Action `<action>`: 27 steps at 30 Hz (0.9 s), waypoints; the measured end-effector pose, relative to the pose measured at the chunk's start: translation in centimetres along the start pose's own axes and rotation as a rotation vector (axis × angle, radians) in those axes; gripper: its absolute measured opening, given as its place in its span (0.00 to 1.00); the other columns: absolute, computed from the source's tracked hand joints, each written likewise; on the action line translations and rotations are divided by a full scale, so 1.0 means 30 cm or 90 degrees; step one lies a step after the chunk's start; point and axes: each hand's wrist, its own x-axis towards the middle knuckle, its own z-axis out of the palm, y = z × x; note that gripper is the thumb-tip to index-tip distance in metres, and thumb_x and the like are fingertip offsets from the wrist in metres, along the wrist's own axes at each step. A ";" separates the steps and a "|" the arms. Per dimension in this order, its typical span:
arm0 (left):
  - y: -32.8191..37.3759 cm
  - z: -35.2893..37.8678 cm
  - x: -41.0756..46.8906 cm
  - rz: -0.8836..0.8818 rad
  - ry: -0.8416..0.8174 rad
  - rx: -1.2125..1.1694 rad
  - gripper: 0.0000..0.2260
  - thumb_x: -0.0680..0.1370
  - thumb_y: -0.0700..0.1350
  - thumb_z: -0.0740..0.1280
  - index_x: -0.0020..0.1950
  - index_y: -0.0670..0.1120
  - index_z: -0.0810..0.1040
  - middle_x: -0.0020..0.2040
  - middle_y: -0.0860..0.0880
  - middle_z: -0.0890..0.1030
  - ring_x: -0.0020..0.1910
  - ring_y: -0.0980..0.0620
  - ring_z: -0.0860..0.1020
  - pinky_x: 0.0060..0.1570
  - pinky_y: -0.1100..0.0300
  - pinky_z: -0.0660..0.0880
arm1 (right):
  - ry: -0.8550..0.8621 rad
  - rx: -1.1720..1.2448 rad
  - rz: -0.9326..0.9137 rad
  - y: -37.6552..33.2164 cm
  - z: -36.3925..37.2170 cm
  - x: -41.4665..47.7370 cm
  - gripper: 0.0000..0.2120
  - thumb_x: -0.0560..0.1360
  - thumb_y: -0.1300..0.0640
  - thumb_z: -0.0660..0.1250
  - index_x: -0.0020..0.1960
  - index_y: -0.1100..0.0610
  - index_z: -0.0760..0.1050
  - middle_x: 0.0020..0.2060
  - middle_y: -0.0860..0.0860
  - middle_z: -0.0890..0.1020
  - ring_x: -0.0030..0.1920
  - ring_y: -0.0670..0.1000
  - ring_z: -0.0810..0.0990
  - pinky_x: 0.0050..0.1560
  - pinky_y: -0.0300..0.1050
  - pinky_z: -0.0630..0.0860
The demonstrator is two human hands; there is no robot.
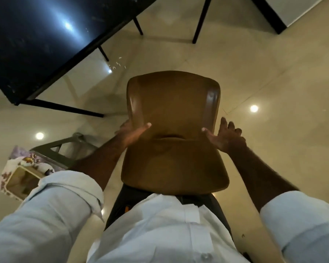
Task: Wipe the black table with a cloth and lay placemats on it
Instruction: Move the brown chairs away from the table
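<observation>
While holding the brown chair at its waist, where seat meets back, mind the smooth moulded shell: stiff, probably light enough for two hands, likely slippery. Grips one side with the left hand, fingers wrapped round the edge, thumb over the front. Meets the opposite side with the right hand, thumb on the shell's face, fingers spread straight, so less of a clamp there. Keeps the hands apart by the chair's width.

Look for the black table up and left of the left hand, well apart from the chair. Expect a hard, rigid, glossy top, flecked with pale specks; should let a cloth glide. Shows no cloth or placemats.

Watch the table corner out beyond the left hand. Allow little room by the left forearm, with a floral box on a metal stool just beside it. Note crumbs ahead, near the table. Swing instead over the open tiled floor, ahead and right of the right hand.
</observation>
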 end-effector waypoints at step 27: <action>-0.185 0.068 0.076 -0.267 -0.159 -0.214 0.20 0.84 0.43 0.76 0.74 0.39 0.79 0.59 0.35 0.86 0.52 0.36 0.86 0.51 0.45 0.84 | -0.270 0.505 0.225 0.077 0.211 0.066 0.34 0.79 0.48 0.81 0.78 0.60 0.74 0.70 0.62 0.83 0.58 0.63 0.83 0.66 0.65 0.81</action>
